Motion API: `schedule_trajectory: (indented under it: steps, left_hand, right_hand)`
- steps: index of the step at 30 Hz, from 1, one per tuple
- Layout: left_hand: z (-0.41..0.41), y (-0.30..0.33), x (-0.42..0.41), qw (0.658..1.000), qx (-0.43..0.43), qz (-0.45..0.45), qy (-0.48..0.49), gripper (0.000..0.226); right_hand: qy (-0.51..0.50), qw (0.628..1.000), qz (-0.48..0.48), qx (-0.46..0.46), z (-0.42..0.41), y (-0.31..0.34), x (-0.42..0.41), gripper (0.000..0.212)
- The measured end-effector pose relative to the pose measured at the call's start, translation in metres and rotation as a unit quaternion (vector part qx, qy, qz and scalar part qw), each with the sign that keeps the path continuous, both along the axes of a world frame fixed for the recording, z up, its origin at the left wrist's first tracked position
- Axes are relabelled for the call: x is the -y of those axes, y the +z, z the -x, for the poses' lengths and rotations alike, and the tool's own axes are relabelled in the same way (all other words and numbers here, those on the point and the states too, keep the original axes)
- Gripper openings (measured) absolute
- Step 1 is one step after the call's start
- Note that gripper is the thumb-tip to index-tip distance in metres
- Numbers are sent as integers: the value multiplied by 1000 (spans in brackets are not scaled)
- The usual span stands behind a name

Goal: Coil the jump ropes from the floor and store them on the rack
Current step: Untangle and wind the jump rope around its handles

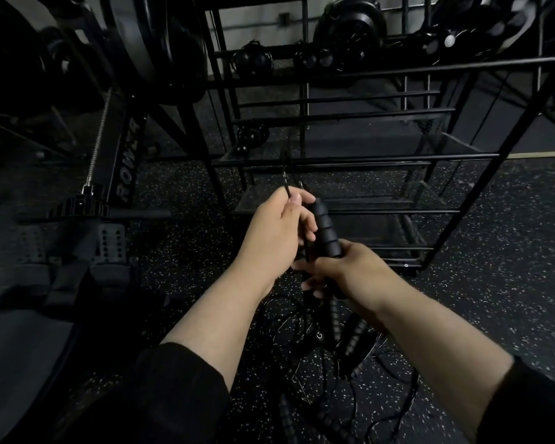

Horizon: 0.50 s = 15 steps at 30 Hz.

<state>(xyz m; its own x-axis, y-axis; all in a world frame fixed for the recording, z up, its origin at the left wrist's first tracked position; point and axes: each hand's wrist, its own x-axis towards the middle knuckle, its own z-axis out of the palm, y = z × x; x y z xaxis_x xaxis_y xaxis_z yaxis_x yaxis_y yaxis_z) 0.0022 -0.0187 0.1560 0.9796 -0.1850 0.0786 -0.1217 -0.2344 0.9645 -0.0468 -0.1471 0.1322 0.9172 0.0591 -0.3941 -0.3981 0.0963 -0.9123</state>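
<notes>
Dim gym corner, speckled rubber floor [494,238], black wire rack [366,161] straight ahead, rower [127,161] off to the left. Right hand [350,270] grips a ribbed foam handle [326,229] of one jump rope, fingers curled round its lower end, handle pointing up. Left hand [276,232] pinches the thin cord [287,190] just beside the handle's top, thumb and forefinger closed on it. More ropes [334,344] lie tangled on the floor under the forearms, handles mixed in.

Step looks like starting the coil. To do it well: keep the handle fixed as anchor, draw cord in even loops with the left hand, lift it clear of the pile so it doesn't drag the other ropes up. Snag risk is high given the tangle. Rack shelves are near, within reach.
</notes>
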Motion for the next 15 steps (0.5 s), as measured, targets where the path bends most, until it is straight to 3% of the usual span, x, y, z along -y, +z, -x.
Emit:
schedule_trajectory:
  steps: [5,9,15]
  left_hand:
    - [-2,7,-5,999,-5,31,21,28]
    - [-3,6,-8,998,-40,1,41,29]
    - [4,-10,-13,964,-102,-213,-119,26]
  right_hand:
    - [-24,999,21,27,-1,0,-6,26]
    - [-51,997,29,51,-3,5,-2,21]
    - [-104,991,-42,77,-6,22,9,8]
